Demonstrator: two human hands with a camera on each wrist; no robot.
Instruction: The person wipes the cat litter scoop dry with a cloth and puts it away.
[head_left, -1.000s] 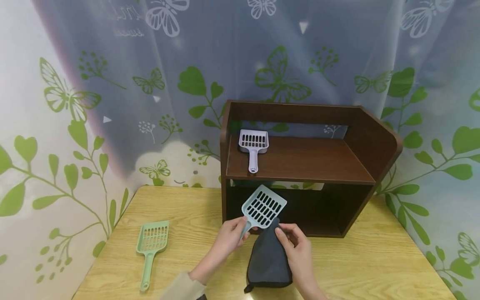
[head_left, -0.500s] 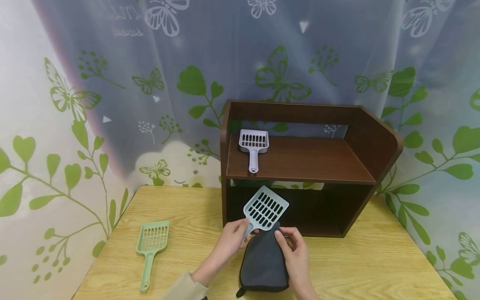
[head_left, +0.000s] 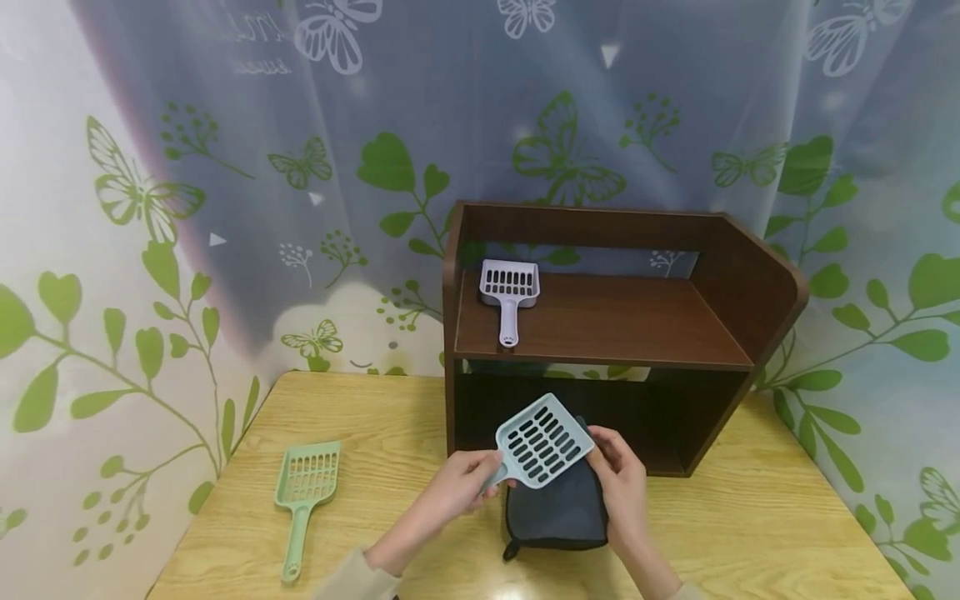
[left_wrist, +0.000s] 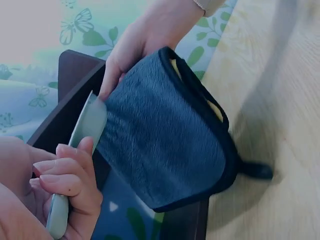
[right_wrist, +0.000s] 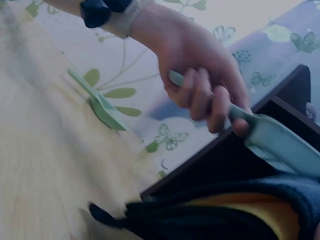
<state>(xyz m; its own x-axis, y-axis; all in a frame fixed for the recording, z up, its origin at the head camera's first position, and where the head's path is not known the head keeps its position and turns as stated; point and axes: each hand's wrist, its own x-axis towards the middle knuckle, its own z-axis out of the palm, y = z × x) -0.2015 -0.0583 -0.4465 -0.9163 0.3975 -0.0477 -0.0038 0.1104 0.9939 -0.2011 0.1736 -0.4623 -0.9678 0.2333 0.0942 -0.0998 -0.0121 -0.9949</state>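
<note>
My left hand (head_left: pixel 461 485) grips the handle of a pale blue litter scoop (head_left: pixel 546 442), its slotted head angled up to the right. In the right wrist view, the fingers curl round that handle. The far tip of a dark blue cloth mitt (head_left: pixel 558 510) is pinched by my right hand (head_left: pixel 621 479). The scoop's head overlaps the mitt in the head view. From the left wrist view, the mitt (left_wrist: pixel 165 130) has a dark border, a hanging loop and a gap with yellow lining. Some of the right fingers are hidden behind it.
A lilac litter scoop (head_left: pixel 509 300) lies at the left of the brown shelf unit's upper board (head_left: pixel 607 321). On the wooden table (head_left: pixel 375 417), a green litter scoop (head_left: pixel 306 492) lies to the left. A patterned curtain (head_left: pixel 420 100) hangs behind.
The blue scoop has moved down and right, over the mitt, with my left hand. My right hand has shifted right and slightly up, bringing the mitt along.
</note>
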